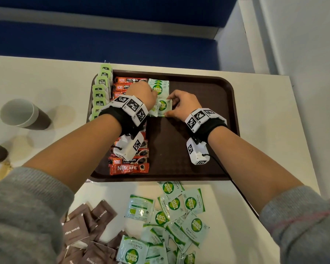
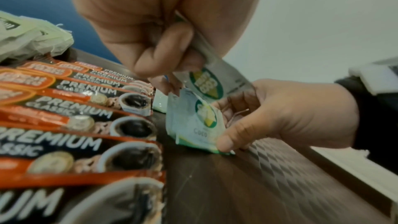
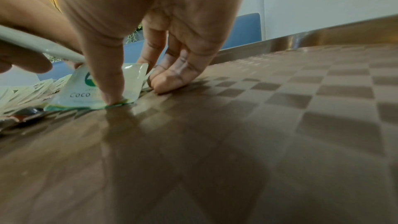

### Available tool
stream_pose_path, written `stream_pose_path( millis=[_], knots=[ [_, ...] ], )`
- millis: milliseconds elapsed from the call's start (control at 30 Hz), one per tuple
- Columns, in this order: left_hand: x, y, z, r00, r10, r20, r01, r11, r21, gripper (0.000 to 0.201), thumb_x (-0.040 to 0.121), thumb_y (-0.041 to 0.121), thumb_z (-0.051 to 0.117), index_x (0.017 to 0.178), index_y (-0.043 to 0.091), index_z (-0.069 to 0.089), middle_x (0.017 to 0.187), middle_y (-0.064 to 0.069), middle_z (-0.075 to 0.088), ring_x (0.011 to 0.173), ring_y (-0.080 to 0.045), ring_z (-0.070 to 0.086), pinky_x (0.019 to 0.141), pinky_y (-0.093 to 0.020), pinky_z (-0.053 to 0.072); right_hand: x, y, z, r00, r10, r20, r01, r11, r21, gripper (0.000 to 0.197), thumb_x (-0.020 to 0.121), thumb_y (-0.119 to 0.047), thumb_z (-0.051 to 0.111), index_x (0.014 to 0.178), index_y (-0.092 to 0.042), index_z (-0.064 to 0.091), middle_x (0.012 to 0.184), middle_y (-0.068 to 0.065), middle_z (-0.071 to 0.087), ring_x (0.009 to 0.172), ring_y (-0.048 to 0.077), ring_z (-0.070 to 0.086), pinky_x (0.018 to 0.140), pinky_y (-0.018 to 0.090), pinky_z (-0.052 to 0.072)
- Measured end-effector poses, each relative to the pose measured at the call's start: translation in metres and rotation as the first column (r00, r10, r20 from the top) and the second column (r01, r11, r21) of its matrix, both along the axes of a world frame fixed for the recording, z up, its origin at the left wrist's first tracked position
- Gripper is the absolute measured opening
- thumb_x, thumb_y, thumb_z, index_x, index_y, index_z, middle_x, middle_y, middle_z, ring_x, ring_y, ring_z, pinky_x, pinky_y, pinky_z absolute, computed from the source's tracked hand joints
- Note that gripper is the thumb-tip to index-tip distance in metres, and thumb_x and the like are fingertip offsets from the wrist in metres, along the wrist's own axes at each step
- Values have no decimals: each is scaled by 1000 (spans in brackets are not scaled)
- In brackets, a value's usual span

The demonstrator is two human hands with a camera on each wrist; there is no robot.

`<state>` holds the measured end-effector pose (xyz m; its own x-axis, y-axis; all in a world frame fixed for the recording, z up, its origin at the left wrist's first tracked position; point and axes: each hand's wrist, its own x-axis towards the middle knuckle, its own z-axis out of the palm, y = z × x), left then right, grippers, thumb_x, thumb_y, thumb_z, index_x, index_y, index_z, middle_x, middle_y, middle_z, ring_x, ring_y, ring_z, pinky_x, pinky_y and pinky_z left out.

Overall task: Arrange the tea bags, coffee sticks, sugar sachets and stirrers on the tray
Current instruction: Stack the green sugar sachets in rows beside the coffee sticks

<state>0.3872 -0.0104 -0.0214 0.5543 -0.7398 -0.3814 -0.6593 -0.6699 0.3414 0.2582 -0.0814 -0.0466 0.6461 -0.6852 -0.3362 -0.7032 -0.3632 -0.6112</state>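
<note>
The sugar sachets (image 1: 161, 108) stand on the tray (image 1: 208, 96) beside the coffee sticks (image 1: 129, 167): light, limp, probably slippery, best pinched by the edges. Right hand (image 1: 180, 104) pinches them; left hand (image 1: 143, 96) grips another.

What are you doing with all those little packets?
A person is sorting drink supplies onto a brown tray. Green tea bags and red coffee sticks already sit in rows along its left side. The left hand holds a green Coco Sugar sachet while the right hand presses another sachet down on the tray. More green sachets and brown sugar sachets wait in loose heaps on the table.
</note>
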Motion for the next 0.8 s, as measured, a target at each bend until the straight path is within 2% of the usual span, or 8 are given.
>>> stream_pose_path(
  millis=[233, 300, 400, 467, 567, 633, 733, 800],
  knots=[
    [7, -3, 3, 998, -26, -63, 29, 998, 62, 26, 89, 27, 62, 105, 8, 68, 102, -7, 68, 92, -20, 63, 57, -20, 43, -5, 0, 1, 1000, 1, 29, -2, 1000, 15, 40, 67, -10, 82, 101, -11, 62, 92, 5, 66, 75, 13, 57, 78, 28, 52],
    [7, -4, 4, 996, -27, -87, 33, 997, 72, 27, 87, 27, 63, 106, 8, 67, 103, -7, 68, 94, -21, 63, 58, -22, 44, -5, -1, 1, 1000, 7, 20, -7, 1000, 13, 38, 67, -9, 82, 100, -11, 63, 86, 2, 64, 72, 11, 56, 75, 23, 50],
    [4, -3, 5, 995, -41, -90, 49, 995, 85, 33, 89, 29, 62, 115, 8, 63, 107, -7, 67, 95, -21, 63, 69, -27, 49, -6, -2, 1, 1000, 11, 4, -12, 1000, 16, 36, 68, -10, 82, 98, -11, 63, 79, -2, 60, 66, 7, 53, 67, 16, 46],
    [3, -2, 6, 995, -53, -84, 59, 996, 72, 34, 90, 31, 59, 114, 8, 65, 104, -6, 67, 90, -20, 63, 67, -26, 49, -8, -4, 1, 999, 29, -19, -29, 999, 14, 32, 68, -13, 82, 94, -14, 63, 74, -6, 57, 61, 2, 49, 60, 12, 41],
    [2, 2, 12, 988, -81, -134, 85, 996, 21, 34, 91, 41, 56, 103, 12, 70, 95, -3, 65, 72, -11, 55, 55, -20, 40, -14, -9, 1, 998, 35, -44, -34, 999, 4, 24, 71, -21, 81, 86, -19, 62, 70, -9, 54, 62, 5, 48, 62, 19, 41],
    [4, 7, 15, 979, -103, -175, 102, 995, -16, 37, 89, 47, 58, 100, 14, 71, 92, -4, 65, 73, -11, 53, 55, -20, 38, -18, -13, 3, 1000, 1, -2, -1, 999, 39, 22, 72, -21, 80, 87, -15, 64, 69, -8, 57, 65, 8, 53, 68, 25, 47],
    [7, 14, 18, 980, -104, -170, 88, 991, -97, 29, 89, 37, 63, 106, 16, 70, 104, -1, 66, 87, -10, 55, 68, -22, 42, -19, -15, 8, 991, -93, 101, 77, 985, 154, 25, 74, -15, 78, 94, -10, 64, 71, -5, 61, 66, 11, 60, 76, 34, 54],
    [11, 18, 20, 983, -24, -180, -8, 985, -173, 25, 90, 32, 62, 108, 16, 70, 107, 1, 66, 90, -10, 56, 75, -23, 41, -15, -16, 8, 988, -101, 116, 84, 987, 140, 35, 72, -20, 81, 102, -11, 64, 75, -7, 62, 66, 6, 58, 76, 30, 53]
  ],
)
